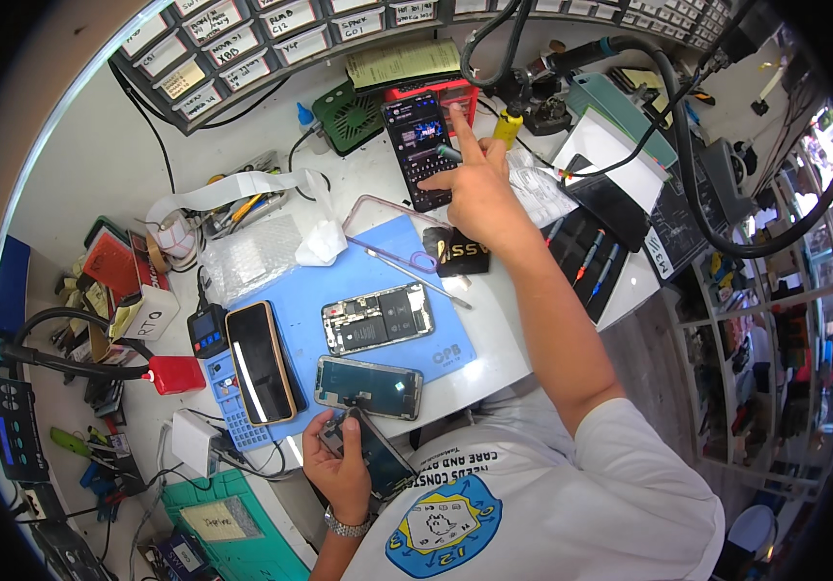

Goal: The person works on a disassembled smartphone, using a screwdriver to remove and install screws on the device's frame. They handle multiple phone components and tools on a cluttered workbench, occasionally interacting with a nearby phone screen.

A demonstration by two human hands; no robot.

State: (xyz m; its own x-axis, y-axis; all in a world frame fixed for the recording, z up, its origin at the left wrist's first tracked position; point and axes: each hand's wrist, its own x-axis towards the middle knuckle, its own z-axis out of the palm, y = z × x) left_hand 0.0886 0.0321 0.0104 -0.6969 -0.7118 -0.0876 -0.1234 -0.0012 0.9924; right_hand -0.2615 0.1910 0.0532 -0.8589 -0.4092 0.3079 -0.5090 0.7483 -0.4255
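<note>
My left hand (339, 467) grips a detached phone screen (384, 463) by its edge, low at the table's front. At the back, my right hand (486, 194) reaches to an upright phone (411, 136) with a lit screen and keyboard. Its thumb lies over the keys and its index finger stretches up past the screen's right edge. Between them pokes a thin teal-tipped tool (448, 152), apparently held by the curled fingers. On the blue mat (378, 254) lie an opened phone (378, 320) with bare internals and, nearer, another phone screen (370, 387).
A phone in a tan-edged case (263, 363) lies left of the opened phone. Bubble wrap (250, 254), a paper roll (176, 237) and a red bottle (176, 375) are farther left. Screwdrivers (589, 257) lie at right, beneath a thick black hose (693, 184).
</note>
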